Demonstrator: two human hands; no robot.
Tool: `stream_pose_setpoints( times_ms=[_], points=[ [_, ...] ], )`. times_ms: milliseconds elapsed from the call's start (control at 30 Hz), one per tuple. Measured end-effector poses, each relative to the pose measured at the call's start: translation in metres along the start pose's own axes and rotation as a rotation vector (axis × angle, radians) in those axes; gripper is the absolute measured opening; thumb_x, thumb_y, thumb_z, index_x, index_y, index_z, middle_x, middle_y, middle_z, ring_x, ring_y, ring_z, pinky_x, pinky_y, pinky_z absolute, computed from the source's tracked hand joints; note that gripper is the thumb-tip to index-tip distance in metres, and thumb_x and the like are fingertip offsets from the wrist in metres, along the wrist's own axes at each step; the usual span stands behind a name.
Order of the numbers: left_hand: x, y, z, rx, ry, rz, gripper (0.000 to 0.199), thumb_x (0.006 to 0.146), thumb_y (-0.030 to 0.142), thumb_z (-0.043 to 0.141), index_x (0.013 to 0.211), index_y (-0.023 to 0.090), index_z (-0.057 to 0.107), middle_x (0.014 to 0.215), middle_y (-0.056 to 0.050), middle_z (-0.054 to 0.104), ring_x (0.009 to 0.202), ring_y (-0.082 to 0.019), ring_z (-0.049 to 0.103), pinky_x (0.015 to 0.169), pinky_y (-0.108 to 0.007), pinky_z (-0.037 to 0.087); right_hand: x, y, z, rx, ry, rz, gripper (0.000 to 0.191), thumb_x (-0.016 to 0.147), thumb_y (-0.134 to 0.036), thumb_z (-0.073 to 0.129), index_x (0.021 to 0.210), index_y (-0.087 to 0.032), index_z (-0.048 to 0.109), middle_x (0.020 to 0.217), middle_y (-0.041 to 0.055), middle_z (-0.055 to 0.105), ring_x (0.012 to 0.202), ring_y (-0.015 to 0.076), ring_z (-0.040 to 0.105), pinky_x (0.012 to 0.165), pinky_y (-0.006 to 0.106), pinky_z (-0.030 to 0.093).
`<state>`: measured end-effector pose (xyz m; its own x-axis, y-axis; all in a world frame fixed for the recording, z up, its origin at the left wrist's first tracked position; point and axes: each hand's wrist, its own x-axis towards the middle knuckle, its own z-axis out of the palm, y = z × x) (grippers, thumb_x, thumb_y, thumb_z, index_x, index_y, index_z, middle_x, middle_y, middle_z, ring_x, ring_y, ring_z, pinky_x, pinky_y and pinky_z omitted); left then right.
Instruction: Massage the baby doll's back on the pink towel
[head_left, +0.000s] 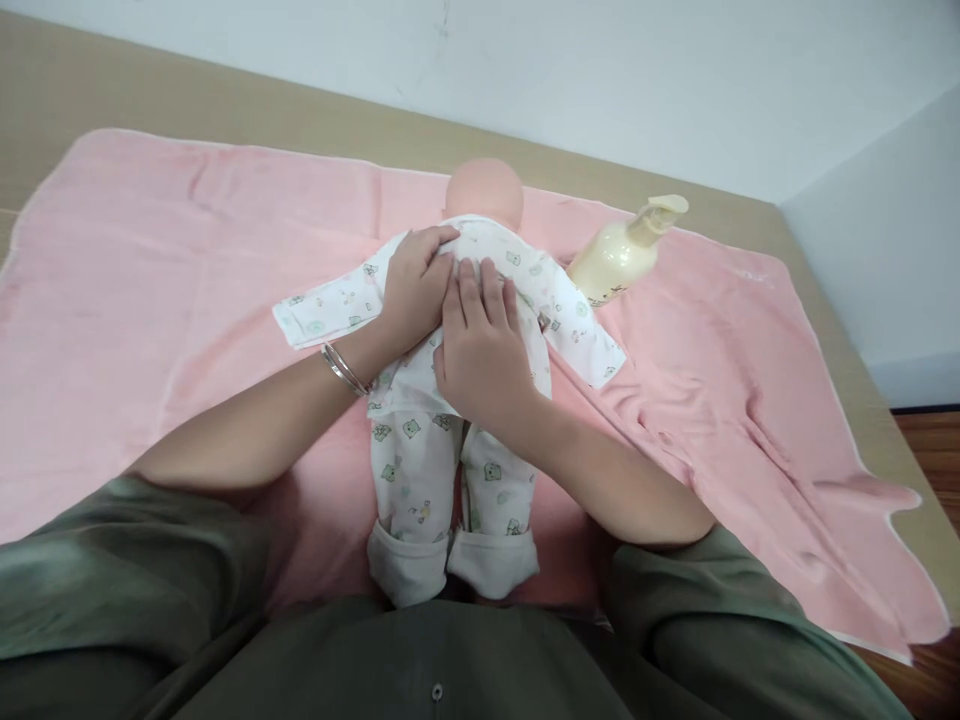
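Note:
A baby doll [485, 188] lies face down, its bald head away from me. It wears a white printed top [360, 300] and matching trousers [420, 470] with turned-up cuffs. Both sleeves spread out to the sides, and no doll hands show. My left hand [420, 285] lies on the doll's upper back, on the left side, fingers stretched toward the middle. Just right of it, my right hand [487, 350] rests flat on the back with its fingers pointing toward the head. The hands are side by side, and neither grips anything that I can see.
Under the doll a pink towel [225, 250] covers most of the wooden table [300, 125], rumpled at the right. A cream pump bottle [615, 258] lies tilted by the doll's right-hand sleeve. A white wall [562, 80] runs behind the table.

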<state>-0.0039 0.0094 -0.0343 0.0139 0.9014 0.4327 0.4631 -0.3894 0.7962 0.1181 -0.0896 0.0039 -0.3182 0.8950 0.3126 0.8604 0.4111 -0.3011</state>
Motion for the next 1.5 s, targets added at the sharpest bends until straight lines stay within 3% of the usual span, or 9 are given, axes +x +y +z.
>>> stream_pose_setpoints(
  times_ms=[200, 333, 533, 700, 833, 1000, 1067, 1300, 1500],
  points=[
    [0.000, 0.000, 0.000, 0.013, -0.012, 0.017, 0.036, 0.092, 0.014, 0.045, 0.112, 0.025, 0.072, 0.124, -0.003, 0.078, 0.122, -0.026, 0.068, 0.116, -0.048, 0.053, 0.035, 0.064, -0.001, 0.121, -0.054, -0.123, 0.051, 0.098, -0.021, 0.039, 0.142, -0.028, 0.064, 0.168, -0.0018, 0.049, 0.165, 0.0251, 0.032, 0.138, 0.066, 0.017],
    [0.000, 0.004, 0.001, 0.023, -0.019, 0.059, 0.035, 0.090, 0.016, 0.047, 0.114, 0.025, 0.071, 0.127, -0.003, 0.077, 0.124, -0.026, 0.067, 0.123, -0.051, 0.048, 0.046, 0.102, 0.007, 0.215, 0.150, -0.052, 0.048, 0.101, -0.029, 0.038, 0.142, -0.024, 0.062, 0.162, 0.0033, 0.057, 0.157, 0.0198, 0.046, 0.138, 0.057, 0.025],
    [-0.002, -0.001, 0.001, 0.038, 0.042, 0.068, 0.031, 0.088, 0.018, 0.050, 0.106, 0.027, 0.072, 0.121, -0.007, 0.075, 0.121, -0.029, 0.066, 0.115, -0.048, 0.054, 0.026, 0.061, 0.007, 0.125, 0.149, 0.075, 0.052, 0.098, -0.023, 0.036, 0.143, -0.017, 0.062, 0.163, 0.0104, 0.055, 0.159, 0.0284, 0.044, 0.134, 0.061, 0.031],
    [0.000, -0.010, 0.002, 0.035, 0.015, 0.029, 0.032, 0.092, 0.019, 0.050, 0.114, 0.027, 0.071, 0.123, -0.008, 0.072, 0.125, -0.028, 0.064, 0.121, -0.045, 0.049, 0.010, 0.019, 0.001, 0.024, 0.063, 0.004, 0.054, 0.099, -0.022, 0.037, 0.148, -0.015, 0.059, 0.169, 0.0109, 0.046, 0.165, 0.0356, 0.028, 0.137, 0.068, 0.017],
    [0.001, 0.001, -0.002, 0.117, -0.083, 0.038, 0.041, 0.098, 0.019, 0.041, 0.130, 0.023, 0.066, 0.143, -0.008, 0.068, 0.139, -0.027, 0.059, 0.128, -0.043, 0.041, 0.023, 0.047, 0.003, 0.062, 0.041, -0.061, 0.057, 0.096, -0.021, 0.041, 0.150, -0.018, 0.058, 0.169, 0.0057, 0.047, 0.164, 0.0300, 0.032, 0.138, 0.061, 0.020],
    [-0.016, 0.041, -0.007, 0.382, -0.192, 0.018, 0.057, 0.103, 0.027, 0.035, 0.148, -0.004, 0.053, 0.153, -0.026, 0.057, 0.149, -0.039, 0.048, 0.133, -0.054, 0.032, 0.041, 0.110, 0.011, 0.254, 0.159, -0.134, 0.052, 0.104, -0.034, 0.034, 0.145, -0.019, 0.061, 0.162, 0.0059, 0.056, 0.157, 0.0200, 0.047, 0.135, 0.046, 0.034],
    [-0.024, 0.050, -0.006, 0.408, -0.202, 0.019, 0.061, 0.103, 0.032, 0.039, 0.153, -0.001, 0.048, 0.161, -0.025, 0.049, 0.156, -0.041, 0.040, 0.135, -0.058, 0.026, 0.042, 0.117, 0.011, 0.240, 0.187, -0.094, 0.053, 0.104, -0.033, 0.032, 0.146, -0.018, 0.060, 0.162, 0.0065, 0.056, 0.155, 0.0197, 0.048, 0.134, 0.044, 0.037],
    [0.000, 0.021, -0.009, 0.339, -0.227, 0.025, 0.057, 0.098, 0.034, 0.042, 0.146, 0.007, 0.059, 0.153, -0.019, 0.060, 0.147, -0.036, 0.052, 0.131, -0.053, 0.037, 0.039, 0.066, -0.005, -0.002, -0.027, 0.280, 0.061, 0.104, -0.028, 0.033, 0.161, -0.005, 0.041, 0.174, 0.0178, 0.034, 0.166, 0.0373, 0.025, 0.136, 0.063, 0.021],
    [0.014, -0.002, -0.013, 0.282, -0.178, 0.044, 0.049, 0.099, 0.035, 0.040, 0.134, 0.018, 0.070, 0.140, -0.012, 0.071, 0.133, -0.031, 0.063, 0.122, -0.047, 0.049, 0.021, 0.021, -0.010, -0.045, -0.054, 0.257, 0.071, 0.103, -0.031, 0.043, 0.166, -0.002, 0.031, 0.178, 0.0206, 0.023, 0.167, 0.0445, 0.014, 0.137, 0.066, 0.015]
  ],
)
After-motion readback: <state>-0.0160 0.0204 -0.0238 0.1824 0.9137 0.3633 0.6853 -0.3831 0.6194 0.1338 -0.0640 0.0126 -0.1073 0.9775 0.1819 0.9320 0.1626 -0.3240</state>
